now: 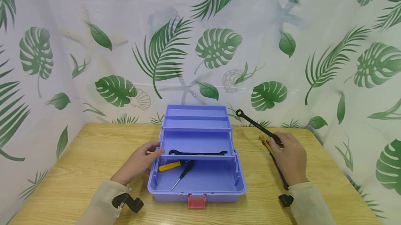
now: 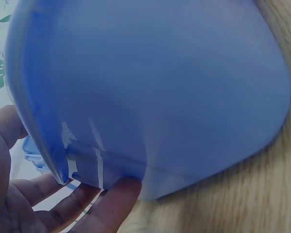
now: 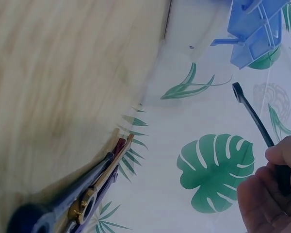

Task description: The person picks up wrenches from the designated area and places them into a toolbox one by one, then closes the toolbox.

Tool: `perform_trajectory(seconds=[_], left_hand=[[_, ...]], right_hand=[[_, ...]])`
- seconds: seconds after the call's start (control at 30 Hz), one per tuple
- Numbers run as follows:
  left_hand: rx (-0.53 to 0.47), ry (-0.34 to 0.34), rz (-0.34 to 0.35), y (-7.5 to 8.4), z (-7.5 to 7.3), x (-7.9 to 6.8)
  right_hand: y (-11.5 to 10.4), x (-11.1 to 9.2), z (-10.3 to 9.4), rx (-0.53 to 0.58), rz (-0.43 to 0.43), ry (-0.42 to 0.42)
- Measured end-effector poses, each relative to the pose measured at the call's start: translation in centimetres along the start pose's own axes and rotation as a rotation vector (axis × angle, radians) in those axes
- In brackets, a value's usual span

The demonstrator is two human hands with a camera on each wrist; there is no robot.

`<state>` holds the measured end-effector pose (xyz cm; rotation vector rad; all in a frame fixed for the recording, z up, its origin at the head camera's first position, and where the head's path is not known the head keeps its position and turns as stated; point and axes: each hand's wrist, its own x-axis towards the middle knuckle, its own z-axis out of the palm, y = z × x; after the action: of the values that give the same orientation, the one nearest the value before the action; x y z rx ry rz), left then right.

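A purple-blue plastic toolbox (image 1: 196,197) stands on the table with its tiered trays raised. My left hand (image 1: 144,158) holds its left side by the tray edge; the left wrist view shows fingers (image 2: 114,206) against the side wall (image 2: 184,97). In my right hand (image 1: 289,155), a black combination wrench (image 1: 258,125) is gripped near one end, its ring end pointing up and left. A second black wrench (image 1: 198,153) lies in the lower tray (image 1: 197,141). In the box bottom are a yellow-handled tool (image 1: 169,166) and a screwdriver with a black handle (image 1: 187,169).
Several more tools (image 3: 87,206), gold and dark coloured, lie on the wooden table (image 1: 122,138) beneath my right hand. A leaf-patterned cloth (image 1: 216,89) hangs behind and at both sides. The box's red latch (image 1: 196,202) hangs down in front.
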<state>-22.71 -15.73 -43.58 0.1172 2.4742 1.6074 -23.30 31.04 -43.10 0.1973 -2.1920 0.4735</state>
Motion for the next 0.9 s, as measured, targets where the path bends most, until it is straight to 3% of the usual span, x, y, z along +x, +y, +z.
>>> perform_trajectory(seconds=[0.67, 0.9], left_hand=[[0.000, 0.009, 0.013, -0.4, 0.0, 0.4], [0.004, 0.004, 0.009, -0.4, -0.1, 0.4]], right_hand=[[-1.0, 0.6, 0.0, 0.109, -0.133, 0.212], [-1.3, 0.5, 0.0, 0.142, -0.158, 0.233]])
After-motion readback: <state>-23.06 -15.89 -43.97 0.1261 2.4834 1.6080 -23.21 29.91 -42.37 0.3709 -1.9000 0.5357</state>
